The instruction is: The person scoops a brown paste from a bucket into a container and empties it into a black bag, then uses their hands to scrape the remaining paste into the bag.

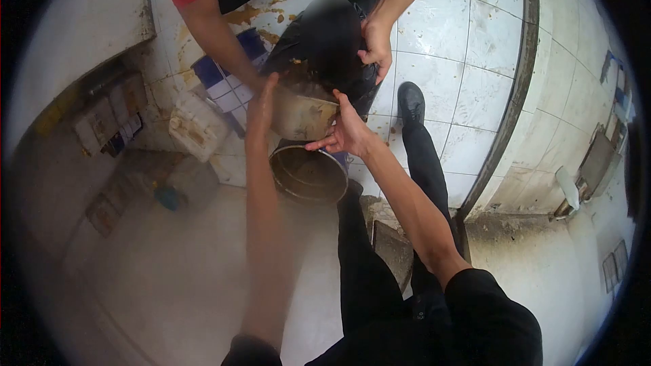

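Observation:
Between my hands is a stained, pale round container (pixel 304 115), its mouth tipped away from me into a black plastic bag (pixel 319 37). My left hand (pixel 262 105) presses along its left side, partly blurred. On the right side, my right hand (pixel 348 129) grips it, thumb near the rim and fingers low. Just beneath stands a round bucket (pixel 309 175), brown and dirty inside. A co-worker's right-side hand (pixel 377 47) spreads the bag's edge; the other hand is hidden behind my left one.
White floor tiles (pixel 434 27) carry brown splashes at the upper left. A dirty white plastic jug (pixel 196 125) lies beside a blue-and-white tiled patch (pixel 227 81). My shoe (pixel 411 102) stands right of the bag. A dark ledge (pixel 515 95) runs along the right wall.

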The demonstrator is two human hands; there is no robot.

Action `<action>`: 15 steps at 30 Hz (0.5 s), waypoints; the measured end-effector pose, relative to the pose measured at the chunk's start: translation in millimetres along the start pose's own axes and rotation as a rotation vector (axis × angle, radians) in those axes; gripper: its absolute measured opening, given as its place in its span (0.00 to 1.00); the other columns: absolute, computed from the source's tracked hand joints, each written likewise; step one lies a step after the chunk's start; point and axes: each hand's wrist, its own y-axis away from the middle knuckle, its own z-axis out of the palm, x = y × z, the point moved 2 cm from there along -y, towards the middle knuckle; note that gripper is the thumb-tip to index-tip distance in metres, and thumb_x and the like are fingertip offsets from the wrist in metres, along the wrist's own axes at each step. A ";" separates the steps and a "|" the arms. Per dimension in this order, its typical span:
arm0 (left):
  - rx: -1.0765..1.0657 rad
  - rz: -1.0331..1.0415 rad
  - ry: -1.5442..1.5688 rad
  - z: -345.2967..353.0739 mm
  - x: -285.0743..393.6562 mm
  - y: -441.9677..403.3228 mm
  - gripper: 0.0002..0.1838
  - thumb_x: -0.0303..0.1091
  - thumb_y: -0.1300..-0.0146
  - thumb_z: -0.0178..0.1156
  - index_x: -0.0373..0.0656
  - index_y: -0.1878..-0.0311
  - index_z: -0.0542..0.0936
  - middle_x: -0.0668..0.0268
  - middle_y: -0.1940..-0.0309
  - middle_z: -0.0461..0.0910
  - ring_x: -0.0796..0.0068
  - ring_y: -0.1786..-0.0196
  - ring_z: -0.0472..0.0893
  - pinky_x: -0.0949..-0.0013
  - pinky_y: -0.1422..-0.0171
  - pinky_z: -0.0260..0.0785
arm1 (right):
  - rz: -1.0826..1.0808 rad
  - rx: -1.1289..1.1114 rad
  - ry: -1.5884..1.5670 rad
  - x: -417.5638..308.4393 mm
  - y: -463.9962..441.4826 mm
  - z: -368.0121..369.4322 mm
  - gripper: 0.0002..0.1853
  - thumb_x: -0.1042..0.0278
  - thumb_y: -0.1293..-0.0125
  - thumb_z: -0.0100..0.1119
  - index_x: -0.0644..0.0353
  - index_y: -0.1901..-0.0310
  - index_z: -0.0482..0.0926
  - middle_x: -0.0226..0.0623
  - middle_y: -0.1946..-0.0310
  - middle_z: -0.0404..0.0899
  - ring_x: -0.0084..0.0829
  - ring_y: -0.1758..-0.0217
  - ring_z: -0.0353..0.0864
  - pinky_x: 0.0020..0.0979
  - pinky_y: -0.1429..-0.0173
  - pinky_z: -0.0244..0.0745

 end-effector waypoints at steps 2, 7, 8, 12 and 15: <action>-0.011 0.091 0.082 -2.0 1.5 3.1 0.45 0.69 0.42 0.53 0.36 0.35 0.71 0.53 0.36 0.70 0.59 0.33 0.67 0.65 0.30 0.54 | 0.001 0.023 0.035 -1.8 6.6 7.2 0.45 0.22 0.37 0.23 0.49 0.30 0.58 0.50 0.43 0.76 0.51 0.53 0.84 0.25 0.73 0.66; -0.052 0.072 0.151 -1.9 -10.7 -9.8 0.46 0.68 0.41 0.52 0.36 0.32 0.67 0.54 0.32 0.65 0.61 0.29 0.62 0.65 0.27 0.49 | -0.026 0.051 0.130 -5.5 18.5 14.8 0.50 0.15 0.42 0.21 0.47 0.31 0.60 0.47 0.44 0.77 0.48 0.53 0.85 0.25 0.70 0.67; -0.042 0.045 0.156 -1.2 -10.6 -8.7 0.46 0.68 0.41 0.52 0.36 0.32 0.67 0.54 0.31 0.64 0.62 0.28 0.61 0.65 0.26 0.48 | -0.026 0.053 0.128 -6.0 20.1 14.7 0.50 0.15 0.42 0.21 0.47 0.31 0.60 0.47 0.44 0.77 0.48 0.53 0.85 0.25 0.70 0.67; -0.017 -0.029 0.146 1.5 -15.4 -13.7 0.48 0.68 0.42 0.52 0.36 0.30 0.65 0.54 0.29 0.61 0.62 0.27 0.59 0.64 0.25 0.46 | -0.046 0.049 0.146 -7.2 21.9 12.9 0.53 0.12 0.45 0.21 0.47 0.30 0.58 0.47 0.42 0.76 0.48 0.54 0.85 0.26 0.69 0.68; -0.006 -0.089 0.152 2.9 -12.1 -9.9 0.49 0.69 0.43 0.52 0.39 0.29 0.63 0.54 0.28 0.58 0.60 0.26 0.57 0.61 0.24 0.44 | -0.045 0.056 0.161 -7.0 24.7 14.3 0.54 0.11 0.46 0.21 0.46 0.29 0.56 0.47 0.40 0.74 0.48 0.55 0.85 0.27 0.70 0.70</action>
